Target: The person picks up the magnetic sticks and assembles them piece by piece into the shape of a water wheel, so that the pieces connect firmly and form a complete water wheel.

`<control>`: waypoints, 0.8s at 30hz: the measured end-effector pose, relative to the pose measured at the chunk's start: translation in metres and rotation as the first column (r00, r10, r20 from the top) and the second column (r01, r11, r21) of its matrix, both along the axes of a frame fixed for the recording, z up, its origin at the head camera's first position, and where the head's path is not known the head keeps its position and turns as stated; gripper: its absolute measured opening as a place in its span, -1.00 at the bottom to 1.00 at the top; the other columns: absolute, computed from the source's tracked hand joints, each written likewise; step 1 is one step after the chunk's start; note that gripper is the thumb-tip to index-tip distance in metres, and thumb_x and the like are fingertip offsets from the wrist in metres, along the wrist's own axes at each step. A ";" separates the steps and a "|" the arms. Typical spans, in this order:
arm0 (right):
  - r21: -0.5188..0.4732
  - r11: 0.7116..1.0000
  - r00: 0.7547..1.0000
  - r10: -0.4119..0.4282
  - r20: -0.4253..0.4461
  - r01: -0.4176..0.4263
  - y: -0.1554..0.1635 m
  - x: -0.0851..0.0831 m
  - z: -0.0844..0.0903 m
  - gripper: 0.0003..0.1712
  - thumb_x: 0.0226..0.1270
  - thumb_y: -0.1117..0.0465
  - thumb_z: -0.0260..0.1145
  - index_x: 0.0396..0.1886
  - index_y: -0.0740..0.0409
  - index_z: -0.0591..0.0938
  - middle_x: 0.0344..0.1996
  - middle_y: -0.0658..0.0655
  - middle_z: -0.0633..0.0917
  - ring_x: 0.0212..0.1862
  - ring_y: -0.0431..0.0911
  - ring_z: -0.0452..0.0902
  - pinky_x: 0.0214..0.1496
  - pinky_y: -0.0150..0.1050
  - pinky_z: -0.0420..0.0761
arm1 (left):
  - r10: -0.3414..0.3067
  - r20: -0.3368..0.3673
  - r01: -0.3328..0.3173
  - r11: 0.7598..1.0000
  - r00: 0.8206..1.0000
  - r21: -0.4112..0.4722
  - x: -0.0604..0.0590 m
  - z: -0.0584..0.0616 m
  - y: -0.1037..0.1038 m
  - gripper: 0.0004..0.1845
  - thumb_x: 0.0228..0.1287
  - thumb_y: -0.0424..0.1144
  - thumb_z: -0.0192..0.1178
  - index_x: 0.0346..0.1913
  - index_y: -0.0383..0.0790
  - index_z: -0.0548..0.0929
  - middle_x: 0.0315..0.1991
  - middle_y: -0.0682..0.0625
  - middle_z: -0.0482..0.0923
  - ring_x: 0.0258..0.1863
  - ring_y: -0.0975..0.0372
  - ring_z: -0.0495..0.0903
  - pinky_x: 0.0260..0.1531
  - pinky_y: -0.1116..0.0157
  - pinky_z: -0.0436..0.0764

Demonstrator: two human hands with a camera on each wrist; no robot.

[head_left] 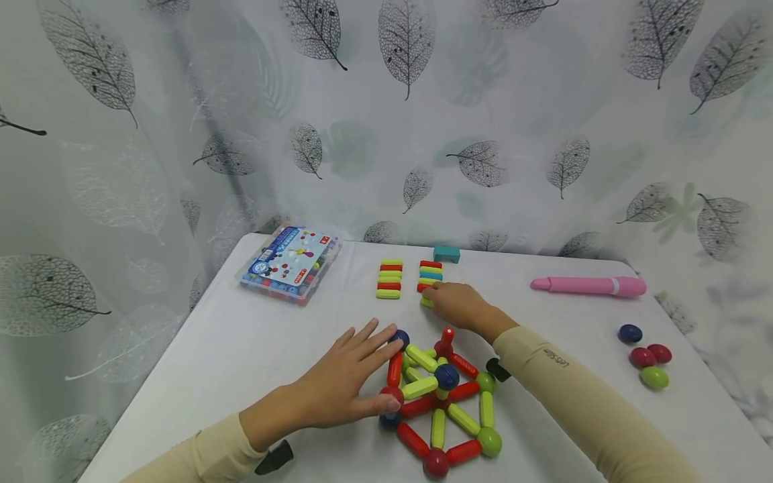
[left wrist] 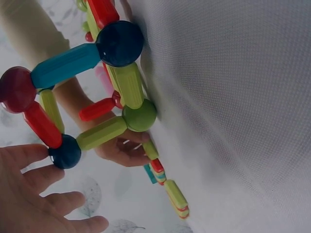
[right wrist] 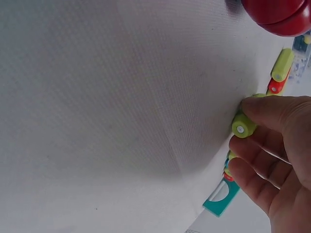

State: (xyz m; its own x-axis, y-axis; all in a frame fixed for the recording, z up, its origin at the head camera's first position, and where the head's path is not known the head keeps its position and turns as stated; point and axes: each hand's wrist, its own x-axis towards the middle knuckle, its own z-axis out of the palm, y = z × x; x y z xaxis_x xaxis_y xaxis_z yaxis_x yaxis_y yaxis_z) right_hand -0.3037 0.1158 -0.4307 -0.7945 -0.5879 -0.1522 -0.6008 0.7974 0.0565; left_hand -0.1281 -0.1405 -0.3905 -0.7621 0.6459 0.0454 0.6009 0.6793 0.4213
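Observation:
A structure of magnetic rods and balls (head_left: 437, 419) stands on the white table in front of the person. My left hand (head_left: 335, 382) is spread at its left side, fingers straight, with the fingertips right at a dark blue ball (left wrist: 65, 151) in the left wrist view. Beyond the structure, my right hand (head_left: 457, 305) pinches a yellow-green magnetic rod (right wrist: 244, 125) between thumb and fingers. That rod is at the near end of a row of red, yellow-green and blue rods (head_left: 431, 270). The fingers partly cover it in the head view.
Left of that row lies a second row of rods (head_left: 389, 276). A teal block (head_left: 447, 253) sits at the back edge, and a clear plastic box (head_left: 290, 263) at the back left. On the right are a pink pen-like object (head_left: 588, 286) and several loose egg-shaped pieces (head_left: 655, 377).

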 end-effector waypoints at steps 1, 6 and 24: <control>-0.004 1.000 1.000 -0.007 0.009 0.007 0.000 0.000 0.000 -0.49 0.33 0.10 0.47 0.25 0.06 0.65 0.07 0.16 0.73 0.12 0.07 0.67 0.14 0.04 0.69 | -0.001 -0.005 0.001 1.000 1.000 0.001 0.000 0.000 0.000 -0.08 0.32 0.51 -0.06 0.61 0.12 0.18 0.65 0.12 0.00 0.65 0.02 -0.13 0.49 -0.25 0.05; -0.080 0.994 0.994 -0.067 0.081 0.074 0.003 0.000 0.003 -0.50 0.35 0.11 0.44 0.27 0.05 0.65 0.11 0.12 0.73 0.19 0.08 0.64 0.22 0.07 0.64 | -0.002 -0.004 0.002 1.000 1.000 0.001 0.000 0.000 0.000 -0.08 0.32 0.51 -0.05 0.61 0.11 0.19 0.64 0.08 0.02 0.64 0.01 -0.12 0.49 -0.27 0.05; -0.642 0.514 0.790 -0.126 0.600 0.569 0.049 0.030 0.054 -0.39 0.41 0.09 0.36 0.37 0.23 0.50 0.04 0.24 0.68 0.06 0.13 0.69 0.10 -0.11 0.71 | 0.002 0.019 -0.002 1.000 1.000 -0.008 0.001 0.001 0.000 -0.07 0.31 0.52 -0.06 0.62 0.11 0.18 0.65 0.10 0.00 0.65 0.03 -0.15 0.49 -0.26 0.04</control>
State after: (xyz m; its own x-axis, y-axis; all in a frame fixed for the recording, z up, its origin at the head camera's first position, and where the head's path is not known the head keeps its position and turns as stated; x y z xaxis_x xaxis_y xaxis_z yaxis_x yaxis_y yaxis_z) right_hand -0.2739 0.1649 -0.3766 -0.9276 -0.3316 -0.1719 -0.0341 0.5336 -0.8451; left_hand -0.1273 -0.1403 -0.3897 -0.7640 0.6447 0.0256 0.5915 0.6840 0.4268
